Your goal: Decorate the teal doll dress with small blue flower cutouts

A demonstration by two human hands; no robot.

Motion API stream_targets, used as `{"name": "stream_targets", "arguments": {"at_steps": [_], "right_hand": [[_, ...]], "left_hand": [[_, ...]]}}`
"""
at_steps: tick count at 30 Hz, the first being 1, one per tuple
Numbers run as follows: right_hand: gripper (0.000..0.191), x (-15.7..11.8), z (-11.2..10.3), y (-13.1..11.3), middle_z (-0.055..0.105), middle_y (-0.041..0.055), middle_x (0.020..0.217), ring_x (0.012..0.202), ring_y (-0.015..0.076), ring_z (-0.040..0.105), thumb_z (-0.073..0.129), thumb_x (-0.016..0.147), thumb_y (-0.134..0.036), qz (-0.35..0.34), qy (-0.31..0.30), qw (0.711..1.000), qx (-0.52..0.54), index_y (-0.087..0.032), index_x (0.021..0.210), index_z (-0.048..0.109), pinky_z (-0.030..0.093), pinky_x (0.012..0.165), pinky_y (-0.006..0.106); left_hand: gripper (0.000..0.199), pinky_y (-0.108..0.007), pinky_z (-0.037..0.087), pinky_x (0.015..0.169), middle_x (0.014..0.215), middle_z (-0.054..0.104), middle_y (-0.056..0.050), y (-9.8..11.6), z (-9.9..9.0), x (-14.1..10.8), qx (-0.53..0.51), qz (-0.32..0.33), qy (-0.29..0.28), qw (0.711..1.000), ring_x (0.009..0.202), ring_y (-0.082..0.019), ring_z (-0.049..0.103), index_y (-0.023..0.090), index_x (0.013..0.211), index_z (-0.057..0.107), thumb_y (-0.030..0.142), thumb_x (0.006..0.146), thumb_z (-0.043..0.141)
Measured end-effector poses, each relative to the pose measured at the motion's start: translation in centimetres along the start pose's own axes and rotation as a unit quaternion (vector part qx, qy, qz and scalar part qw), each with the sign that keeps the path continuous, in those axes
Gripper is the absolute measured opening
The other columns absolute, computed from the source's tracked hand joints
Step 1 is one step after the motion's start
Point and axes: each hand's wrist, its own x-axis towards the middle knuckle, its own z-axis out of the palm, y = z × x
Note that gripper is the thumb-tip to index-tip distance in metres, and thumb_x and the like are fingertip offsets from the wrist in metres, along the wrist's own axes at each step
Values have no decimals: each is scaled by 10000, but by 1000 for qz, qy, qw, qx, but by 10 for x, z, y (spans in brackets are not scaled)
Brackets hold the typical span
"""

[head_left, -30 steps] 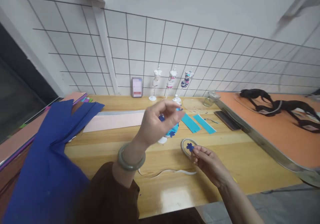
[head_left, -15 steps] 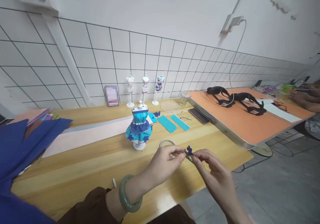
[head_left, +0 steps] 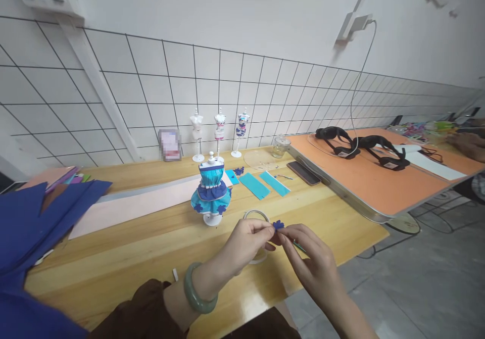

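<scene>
Pinching a small blue flower [head_left: 278, 226] between them, the left hand [head_left: 248, 243] and right hand [head_left: 314, 253] meet above the desk [head_left: 151, 258], close to its near edge and toward its right corner. The left hand's grip is closed on one side of the petals, and the right hand's grip closes on the lower edge, thumb against forefinger. Something slim and green [head_left: 300, 247] shows beside the right hand, though the fingers hide too much of it to say what it is. A clear ring [head_left: 256, 211] lies on the desk, partly behind the left hand. Farther in stands a dress form [head_left: 212, 190] in turquoise and blue, upright on its white base, with similar flowers on its skirt. Two turquoise strips [head_left: 255, 186] lie to its right, between it and a dark phone [head_left: 303, 173] near the desk's right edge. Three small mannequins [head_left: 196, 129] line the back edge, and a glass jar [head_left: 280, 148] sits by the back right corner. Blue cloth [head_left: 56, 228] covers the desk's left end.
</scene>
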Motion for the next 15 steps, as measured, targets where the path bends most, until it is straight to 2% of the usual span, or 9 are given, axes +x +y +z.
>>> {"name": "stream_targets", "arguments": {"at_steps": [3,5,7,10,15], "right_hand": [[112,1,2,2,623,56,806,750,163,593,500,857,-146,24,1,1000,9,-196,907,587,475,649,288],[97,1,4,4,634,49,801,752,162,597,503,860,-174,46,-3,999,8,-198,894,590,473,655,288],[100,2,6,5,646,42,811,756,159,601,504,864,-205,73,-11,997,12,-202,895,599,473,654,281],[119,2,7,5,660,34,820,749,151,608,506,866,-245,107,-16,994,23,-206,894,614,477,651,270],[142,3,10,4,678,41,834,759,155,622,508,861,-272,130,-18,991,21,-197,882,627,486,663,265]], "left_hand": [[274,-285,467,729,767,624,-69,-1,0,1,41,5,16,999,789,-158,583,105,784,668,341,807,531],[281,-262,447,672,693,590,-43,-1,0,0,135,39,38,989,720,-139,559,114,706,635,314,832,484],[306,-250,405,620,627,542,-19,1,1,-3,271,101,65,955,656,-123,515,130,637,585,274,858,429],[292,-257,373,620,640,538,-16,3,2,-6,428,184,80,881,659,-123,494,145,645,546,192,875,373],[256,-274,396,659,741,599,-40,0,0,-6,537,219,68,812,708,-142,533,148,734,553,129,874,339]]}}
